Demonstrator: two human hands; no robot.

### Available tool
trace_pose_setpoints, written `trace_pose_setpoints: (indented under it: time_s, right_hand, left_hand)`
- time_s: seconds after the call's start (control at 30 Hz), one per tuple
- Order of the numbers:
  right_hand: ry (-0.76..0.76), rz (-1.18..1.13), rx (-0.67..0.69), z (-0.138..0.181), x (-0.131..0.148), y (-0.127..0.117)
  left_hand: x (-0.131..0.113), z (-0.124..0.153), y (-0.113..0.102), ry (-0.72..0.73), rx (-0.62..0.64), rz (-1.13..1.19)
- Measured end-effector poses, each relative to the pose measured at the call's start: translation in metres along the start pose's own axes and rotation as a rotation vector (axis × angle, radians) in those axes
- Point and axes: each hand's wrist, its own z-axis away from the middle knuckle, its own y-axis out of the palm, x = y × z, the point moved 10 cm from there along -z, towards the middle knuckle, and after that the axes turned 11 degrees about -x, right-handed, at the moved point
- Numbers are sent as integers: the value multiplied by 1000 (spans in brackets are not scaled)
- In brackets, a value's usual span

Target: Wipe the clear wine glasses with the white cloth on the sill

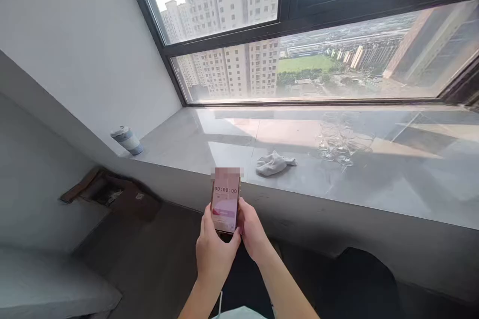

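A smartphone (225, 204) stands upright between my two hands, its screen facing me with a pink background and a timer reading 00:00:00. My left hand (214, 249) grips its left side and lower edge, the thumb near the bottom of the screen. Along the right edge, my right hand (254, 229) is closed round the phone. Just beyond it, a crumpled pale cloth (275, 163) lies on the grey window sill (232, 157). Several clear stemmed glasses (337, 147) are grouped farther right on the sill; their outlines blur into the glare.
At the sill's left end stands a blue-and-white lidded cup (127, 140) by the wall. An open cardboard box (127, 199) sits on the floor at left. A dark rounded object (361, 279) is below the sill at right. The window (232, 40) backs the sill.
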Motion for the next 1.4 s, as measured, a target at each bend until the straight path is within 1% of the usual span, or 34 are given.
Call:
trace_pose_setpoints:
  time_s: [0.1,0.2,0.37,0.47,0.53,0.77,0.93,1.07,1.4]
  right_hand:
    - [39,-32,-35,-3,-4,-2]
    - [58,-73,-62,-4,-6,-3]
    - [34,-89,-113,-2,-3,-7]
    - [42,-94,-140,-1,-4,-10]
    - [46,-95,-150,-1,-3,-10]
    - [57,-92,-128,-1,-3,-6]
    - [62,-85,-148,-2,-5,-10]
    - [67,-85,-129,-2,-5,-9]
    - [97,-102,-146,-1,-4,-8]
  left_hand:
    - [-1,1,0,-5,12,0]
    - [-2,4,0,20,19,52]
    - [-2,11,0,97,39,252]
    - [0,13,2,90,74,367]
    - [0,14,2,74,82,404]
    - [-5,12,2,-23,107,330]
    - [1,11,5,-65,72,268]
    - [7,11,10,-95,73,231]
    - [5,10,6,-88,76,162]
